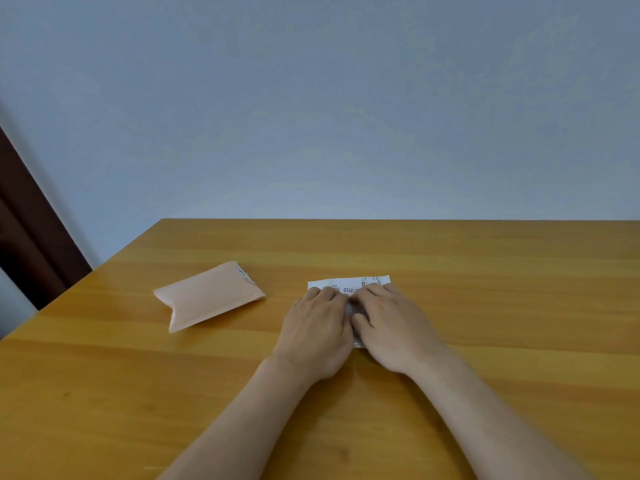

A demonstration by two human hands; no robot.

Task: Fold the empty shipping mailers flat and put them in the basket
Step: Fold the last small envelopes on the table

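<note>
Left hand (315, 327) and right hand (391, 323) are side by side, palms down, fingers roughly flat and pressing on the white mailer (349, 284); only its far edge with the printed label and a sliver between the thumbs show. The mailer sits mid-tabletop (485, 306), set back from the far edge where the wood meets the wall (311, 98), with bare wood to its right and on the near side. Peach mailer (207, 296) lies flat and skewed, well apart to the left, between the hands and the tabletop's slanting left edge, label end pointing away.
</note>
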